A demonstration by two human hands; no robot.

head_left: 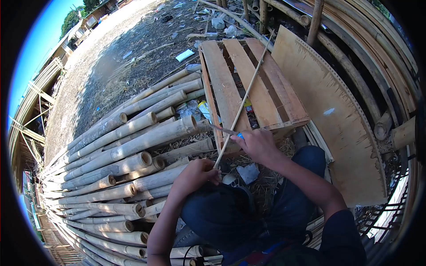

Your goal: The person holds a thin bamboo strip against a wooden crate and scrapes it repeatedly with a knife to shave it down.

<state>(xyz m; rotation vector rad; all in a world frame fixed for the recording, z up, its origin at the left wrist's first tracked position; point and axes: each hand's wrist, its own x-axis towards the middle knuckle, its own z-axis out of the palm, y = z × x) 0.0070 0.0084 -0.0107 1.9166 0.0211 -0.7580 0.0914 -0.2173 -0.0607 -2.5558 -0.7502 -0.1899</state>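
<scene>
My left hand [197,174] is closed around the near end of a long thin bamboo strip [249,90], close above my left knee. The strip slants up and away across a slatted wooden crate [230,84], and its far end reaches past the crate's back edge. My right hand [257,144] grips a knife [224,130] by its blue handle. Its blade points left and crosses over the strip near the crate's front left corner. Fingers of the right hand hide most of the handle.
Cut bamboo poles [128,153] lie stacked on the left, their open ends toward me. A curved plywood sheet [333,115] leans right of the crate. More poles [350,62] run along the far right. Litter and a white piece [184,55] lie on the dirt ground [111,71].
</scene>
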